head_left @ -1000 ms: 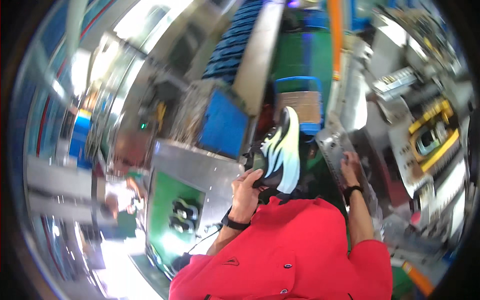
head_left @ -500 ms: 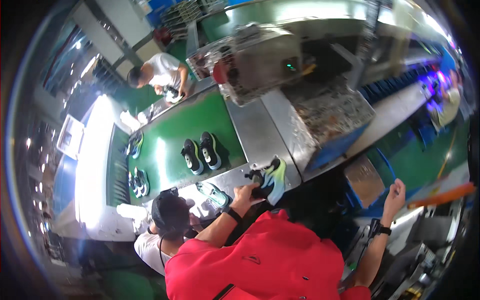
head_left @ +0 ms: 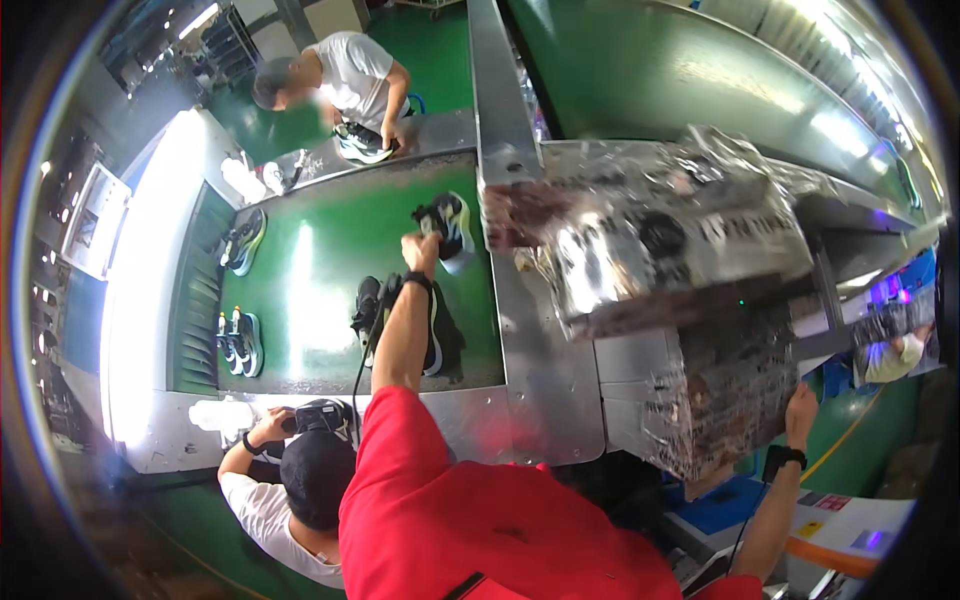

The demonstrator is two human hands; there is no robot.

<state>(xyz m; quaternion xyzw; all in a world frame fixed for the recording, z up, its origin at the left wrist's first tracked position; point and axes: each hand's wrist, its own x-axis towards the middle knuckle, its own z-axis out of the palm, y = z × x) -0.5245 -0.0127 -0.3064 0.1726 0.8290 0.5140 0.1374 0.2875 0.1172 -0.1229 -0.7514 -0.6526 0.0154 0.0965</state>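
Observation:
My left hand (head_left: 422, 252) is closed on a dark sneaker (head_left: 455, 230) with a pale blue and yellow-green sole, over the far right part of the green belt (head_left: 290, 335). My left forearm crosses above a pair of similar sneakers, partly hiding them; the left one (head_left: 366, 305) shows beside my wrist. Off to the right, my right hand (head_left: 800, 412) is beside a foil-wrapped box (head_left: 735, 400). Its fingers look curled, and anything inside them is hidden.
More sneakers (head_left: 245, 242) stand along the belt's left side. A co-worker (head_left: 355, 75) handles a shoe across the belt; another in a black cap (head_left: 318, 480) is close on my left. A foil-covered machine (head_left: 680, 245) rises right of the belt, beyond a metal ledge (head_left: 545, 370).
My left hand has carried the sneaker from the near metal edge out over the far right of the belt. My right hand now appears beside the foil-wrapped box. The whole view has shifted.

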